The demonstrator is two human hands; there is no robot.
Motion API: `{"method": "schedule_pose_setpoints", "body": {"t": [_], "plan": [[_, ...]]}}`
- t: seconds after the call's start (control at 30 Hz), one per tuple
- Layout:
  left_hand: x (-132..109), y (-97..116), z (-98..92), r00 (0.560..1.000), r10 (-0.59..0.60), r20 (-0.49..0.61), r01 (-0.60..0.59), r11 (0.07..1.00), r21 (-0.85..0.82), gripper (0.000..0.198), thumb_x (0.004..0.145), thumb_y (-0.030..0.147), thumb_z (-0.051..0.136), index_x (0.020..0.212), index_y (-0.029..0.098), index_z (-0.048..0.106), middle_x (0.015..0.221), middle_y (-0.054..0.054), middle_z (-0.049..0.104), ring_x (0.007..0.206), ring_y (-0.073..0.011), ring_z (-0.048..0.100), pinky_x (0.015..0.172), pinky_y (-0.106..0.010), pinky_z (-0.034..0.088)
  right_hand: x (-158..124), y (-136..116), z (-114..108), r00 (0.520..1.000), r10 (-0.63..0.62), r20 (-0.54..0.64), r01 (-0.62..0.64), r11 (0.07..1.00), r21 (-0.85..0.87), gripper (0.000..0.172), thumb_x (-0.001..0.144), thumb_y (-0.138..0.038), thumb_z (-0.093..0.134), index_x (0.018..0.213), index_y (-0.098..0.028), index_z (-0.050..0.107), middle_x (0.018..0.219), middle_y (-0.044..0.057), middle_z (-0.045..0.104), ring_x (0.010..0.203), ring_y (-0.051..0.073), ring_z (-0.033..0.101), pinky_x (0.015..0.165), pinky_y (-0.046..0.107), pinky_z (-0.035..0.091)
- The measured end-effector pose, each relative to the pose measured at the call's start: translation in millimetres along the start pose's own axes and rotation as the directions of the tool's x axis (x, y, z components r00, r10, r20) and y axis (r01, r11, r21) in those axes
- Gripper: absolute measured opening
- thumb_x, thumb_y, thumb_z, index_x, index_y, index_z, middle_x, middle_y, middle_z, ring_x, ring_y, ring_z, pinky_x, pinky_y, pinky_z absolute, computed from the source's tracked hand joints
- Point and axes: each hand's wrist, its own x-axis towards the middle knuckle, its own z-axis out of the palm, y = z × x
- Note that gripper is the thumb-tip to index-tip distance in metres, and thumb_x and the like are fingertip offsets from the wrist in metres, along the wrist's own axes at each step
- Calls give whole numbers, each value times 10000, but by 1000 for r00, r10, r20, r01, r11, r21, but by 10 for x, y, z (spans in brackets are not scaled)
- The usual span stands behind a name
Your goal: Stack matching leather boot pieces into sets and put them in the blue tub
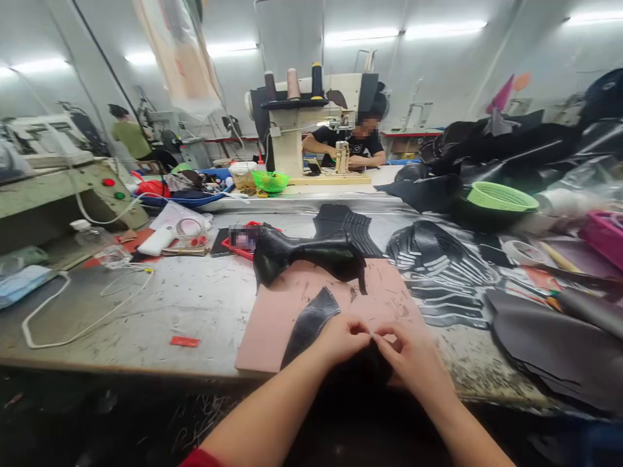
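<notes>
A small pale print on the black shirt of the co-worker (372, 144) behind the sewing machine (287, 146) is too small for me to read, and so is the white tag (276, 131) on that machine. The red marking on the hanging plastic bag (187, 71) is blurred, and I cannot make out the pale scrawl (199, 408) under the table edge.

My left hand (343, 338) and right hand (409, 353) meet, each with thumb and finger pinched together; I cannot tell what is between the tips. A black leather piece (310, 321) lies on the pink board (265, 331), partly covered by my left hand and forearm.

Just beyond it a black heeled boot (306, 251) lies across the board, hiding part of a red tray (236, 248). Dark cut strips (450, 311) lie to the right, near dark sheets (540, 344), with a green basket (505, 196) farther back. To my left are a red strip (185, 341) and a looped white cord (30, 334).
</notes>
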Motion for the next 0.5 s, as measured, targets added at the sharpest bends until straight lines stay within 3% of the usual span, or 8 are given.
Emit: {"method": "schedule_pose_setpoints", "body": {"t": [0.2, 0.3, 0.4, 0.5], "plan": [[-7, -114, 87, 999, -7, -38, 8, 1000, 19, 174, 652, 254, 563, 730, 177, 697, 627, 29, 618, 602, -118, 524, 576, -210, 398, -16, 153, 57, 990, -139, 39, 144, 978, -153, 264, 779, -363, 461, 677, -230, 665, 674, 25, 683, 646, 190, 638, 587, 281, 483], [-22, -123, 91, 999, -2, -36, 3, 1000, 15, 166, 639, 237, 576, 736, 189, 702, 621, 36, 616, 618, -121, 524, 589, -213, 396, -68, 94, 96, 974, -225, -2, 214, 930, -301, 301, 793, -342, 423, 674, -222, 673, 658, 25, 692, 583, 181, 630, 527, 272, 452], [-30, -127, 75, 1000, 5, -23, -5, 1000, -7, 155, 638, 223, 584, 730, 185, 703, 623, 37, 613, 626, -119, 522, 599, -211, 396, -120, -4, 132, 931, -358, -76, 289, 846, -447, 337, 801, -312, 390, 626, -206, 659, 595, 42, 664, 503, 177, 592, 480, 277, 405], [-38, -147, 54, 1000, 24, 0, -24, 999, -47, 158, 650, 218, 583, 745, 174, 701, 638, 37, 614, 635, -109, 527, 592, -193, 392, -131, -47, 130, 934, -346, -84, 283, 864, -417, 336, 791, -320, 396, 625, -203, 663, 577, 45, 657, 508, 186, 596, 489, 281, 412]]}}
